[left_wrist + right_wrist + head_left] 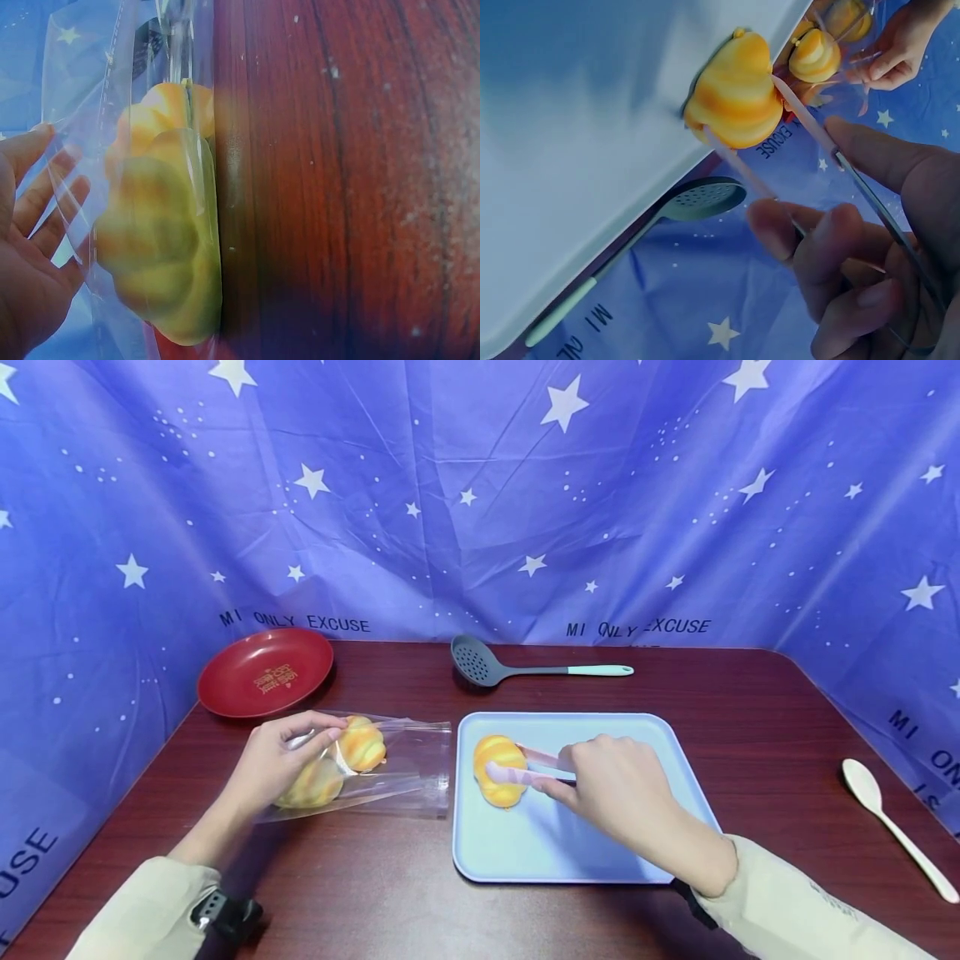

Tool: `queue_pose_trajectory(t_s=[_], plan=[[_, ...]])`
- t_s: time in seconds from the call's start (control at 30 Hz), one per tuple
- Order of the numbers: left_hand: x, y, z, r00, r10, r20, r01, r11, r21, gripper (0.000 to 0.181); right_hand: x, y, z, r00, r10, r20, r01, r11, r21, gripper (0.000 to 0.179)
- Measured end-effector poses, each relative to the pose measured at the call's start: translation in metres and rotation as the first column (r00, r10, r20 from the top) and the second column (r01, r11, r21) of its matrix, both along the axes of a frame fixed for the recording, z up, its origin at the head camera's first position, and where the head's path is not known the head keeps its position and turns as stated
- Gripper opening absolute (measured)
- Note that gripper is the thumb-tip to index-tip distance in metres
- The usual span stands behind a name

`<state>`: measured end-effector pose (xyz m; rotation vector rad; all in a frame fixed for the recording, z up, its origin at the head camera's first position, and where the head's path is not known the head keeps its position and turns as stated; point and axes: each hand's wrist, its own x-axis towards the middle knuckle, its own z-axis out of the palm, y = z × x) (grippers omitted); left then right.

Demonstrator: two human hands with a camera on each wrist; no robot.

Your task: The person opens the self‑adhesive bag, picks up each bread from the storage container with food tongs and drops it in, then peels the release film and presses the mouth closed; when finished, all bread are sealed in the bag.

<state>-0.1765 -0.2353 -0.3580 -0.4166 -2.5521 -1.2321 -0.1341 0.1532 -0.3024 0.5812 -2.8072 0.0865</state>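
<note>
1. Yellow, ridged bun (501, 793) lies by the tray's (555, 852) left edge, long axis front to back.
2. Right hand (622, 785) grips metal tongs (519, 775), pink tips pointing left at it.
3. Left hand (273, 764) pinches a clear plastic bag (408, 764).

Head view: set above the near side of the table (360, 885), facing forward and down; widest and farthest, taking in both hands and the blue curtain (480, 527) behind. Left-wrist view: low and very close, facing along the clear bag (408, 777); rolled sideways, tabletop at right, left hand (37, 247) at the left edge. Right-wrist view: close, looking past the right hand (855, 255) and tongs (806, 112); rolled heavily, tray (577, 142) upper left, curtain lower right. Head and right-wrist views share tray, tongs, skimmer (705, 199); all three share bag and left hand.
</note>
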Motion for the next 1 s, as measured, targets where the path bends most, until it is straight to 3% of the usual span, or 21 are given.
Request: queue_pose_trajectory(t_s=[0.2,0.47,0.7,1.0], plan=[[0.000,0.000,-0.001,1.000,-0.003,0.005,0.003,1.000,0.002,0.015,-0.009,0.008,0.001,0.997,0.008,0.073,-0.007,1.000,-0.007,0.034],[0.001,0.000,-0.001,1.000,-0.003,0.012,0.003,1.000,0.003,0.016,-0.014,0.015,-0.001,0.980,-0.010,0.197,0.017,0.999,-0.034,0.038],[0.001,0.000,-0.001,1.000,-0.001,0.020,0.001,1.000,0.003,0.016,-0.021,0.026,-0.008,0.964,0.051,0.261,-0.030,0.996,-0.085,0.046],[0.001,0.000,0.000,0.999,0.000,0.046,0.000,1.000,0.005,0.016,-0.026,0.034,-0.017,0.969,0.088,0.231,-0.059,0.990,-0.130,0.042]])
